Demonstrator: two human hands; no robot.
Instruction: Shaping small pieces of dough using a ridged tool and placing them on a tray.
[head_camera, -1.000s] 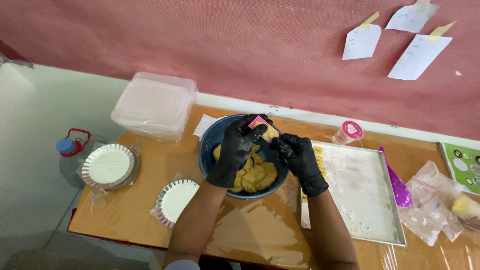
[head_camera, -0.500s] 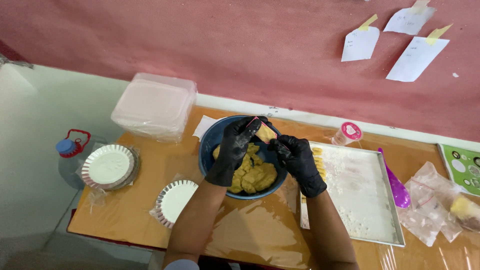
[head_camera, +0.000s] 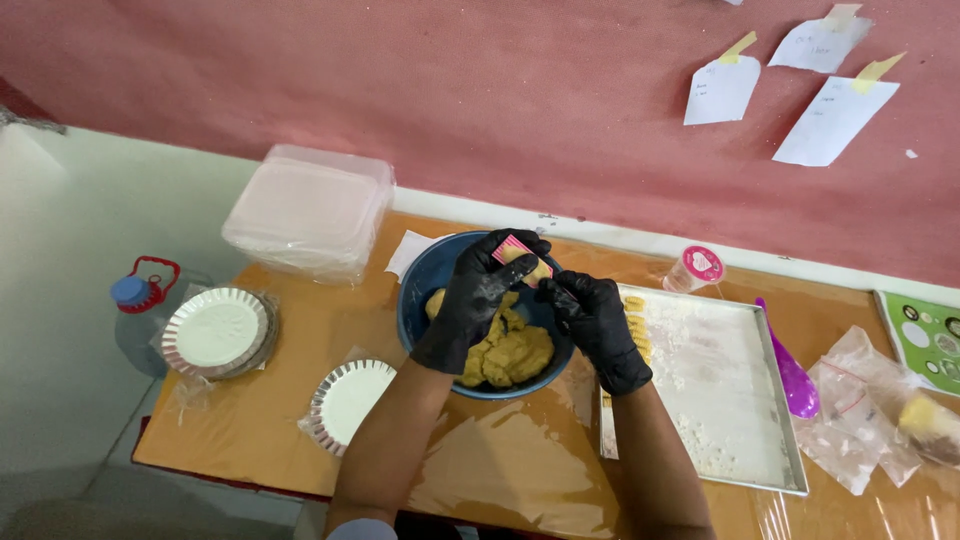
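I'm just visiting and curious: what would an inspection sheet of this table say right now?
Surface: table under an orange plastic cover, wrinkled.
Job's things: blue bowl holding yellow dough; pink mould with dough in it.
Clutter: floured tray, foil plates, plastic containers, purple spoon, plastic bags, small cup.
Grippers: left hand holds the mould; right hand pinches at it; both in black gloves.
Cables: nothing seen.
Surroundings: pink wall with taped paper notes; water bottle on the floor.

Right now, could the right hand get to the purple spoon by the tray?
Probably yes. The purple spoon lies in the open beside the tray, with nothing on top of it. The right hand would first have to let go of the dough it pinches over the blue bowl.
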